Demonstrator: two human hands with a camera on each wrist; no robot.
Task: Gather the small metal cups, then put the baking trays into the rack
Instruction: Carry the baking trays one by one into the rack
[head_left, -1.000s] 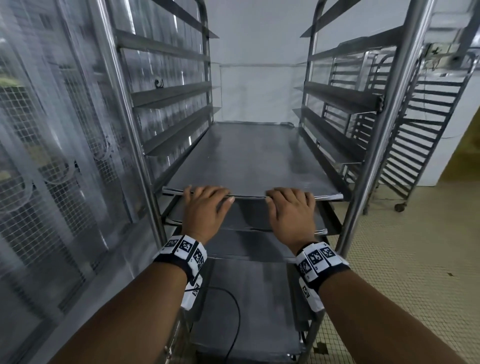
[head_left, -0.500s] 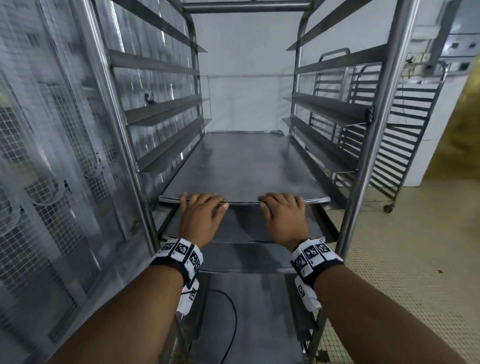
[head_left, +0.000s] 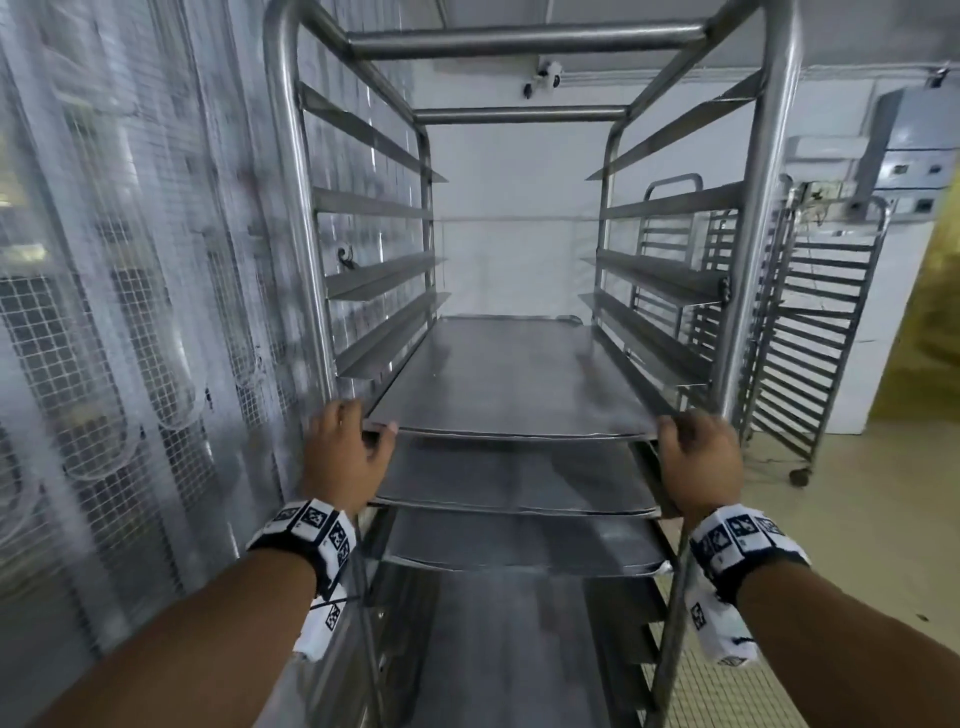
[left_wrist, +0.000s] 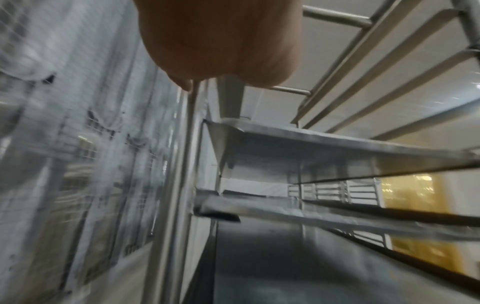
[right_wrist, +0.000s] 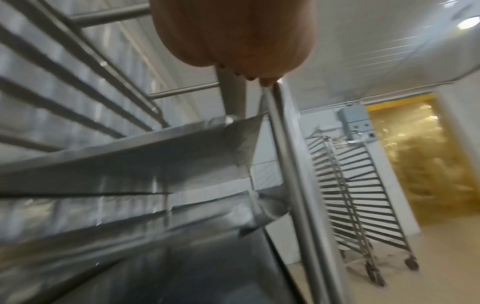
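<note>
Sheet-metal baking tray, judged stiff, light and slick, sits in the rack; left hand and right hand curl fingers around its near corners.

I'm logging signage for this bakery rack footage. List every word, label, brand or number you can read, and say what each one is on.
No readable text in any view.
The wristbands on both wrists carry black-and-white square marker patterns, not letters.
The grey wall box behind the second rack has small panels too small to read.
The near rack and the top tray show no markings; both wrist views are blurred.
</note>
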